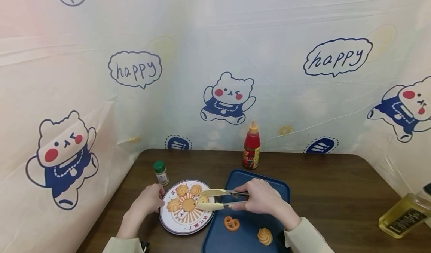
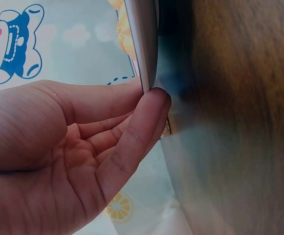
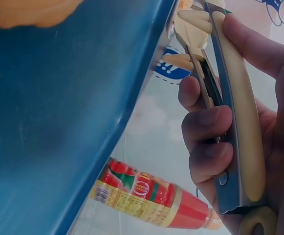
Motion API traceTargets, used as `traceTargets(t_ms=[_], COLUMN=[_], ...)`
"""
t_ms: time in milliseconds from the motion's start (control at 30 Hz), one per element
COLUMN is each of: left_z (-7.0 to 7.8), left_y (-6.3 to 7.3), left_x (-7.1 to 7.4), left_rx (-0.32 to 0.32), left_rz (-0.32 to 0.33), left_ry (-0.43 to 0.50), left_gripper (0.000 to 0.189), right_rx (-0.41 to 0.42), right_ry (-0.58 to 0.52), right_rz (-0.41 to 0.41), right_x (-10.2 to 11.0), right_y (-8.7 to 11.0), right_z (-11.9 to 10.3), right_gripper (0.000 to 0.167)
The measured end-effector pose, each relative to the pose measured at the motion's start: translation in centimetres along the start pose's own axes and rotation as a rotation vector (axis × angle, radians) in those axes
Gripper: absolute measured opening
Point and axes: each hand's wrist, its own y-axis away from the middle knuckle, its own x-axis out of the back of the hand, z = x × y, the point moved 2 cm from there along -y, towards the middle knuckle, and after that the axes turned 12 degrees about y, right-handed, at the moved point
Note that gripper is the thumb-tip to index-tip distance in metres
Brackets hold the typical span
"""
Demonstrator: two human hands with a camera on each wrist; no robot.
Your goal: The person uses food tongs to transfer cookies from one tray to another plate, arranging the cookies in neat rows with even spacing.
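Note:
My left hand (image 1: pixel 148 200) pinches the left rim of a white patterned plate (image 1: pixel 183 229) between thumb and fingers; the left wrist view shows the plate edge (image 2: pixel 149 49) between the fingertips. Several golden cookies (image 1: pixel 182 190) lie on the plate. With my right hand (image 1: pixel 260 196) I grip metal tongs (image 1: pixel 210 207) with cream tips and handle. The tong tips reach over the plate's right side, one on each side of a round cookie (image 1: pixel 203 199). In the right wrist view, fingers wrap the tong handle (image 3: pixel 239 112).
Under my right arm lies a blue tray (image 1: pixel 215 238), bearing a pretzel (image 1: pixel 231 223) and a swirl cookie (image 1: pixel 265 236). A red sauce bottle (image 1: pixel 251 150) stands behind it. Beyond the plate is a green-capped seasoning jar (image 1: pixel 161 174). An oil bottle (image 1: pixel 404 215) appears tilted at far right.

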Motion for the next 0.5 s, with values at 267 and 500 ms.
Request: traceTargets(t_ms=[267, 500], left_z=[0.14, -0.02], left_y=[0.00, -0.08], left_x=[0.09, -0.02], left_rx=[0.002, 0.012], left_rz=[0.001, -0.001], left_ry=[-0.008, -0.008], left_gripper=[0.023, 0.023], right_rx=[0.017, 0.010], right_ry=[0.028, 0.045], right_rz=[0.005, 0.005], right_x=[0.49, 0.57], right_y=[-0.14, -0.14], right_z=[-0.41, -0.79], right_gripper=[0.049, 0.049])
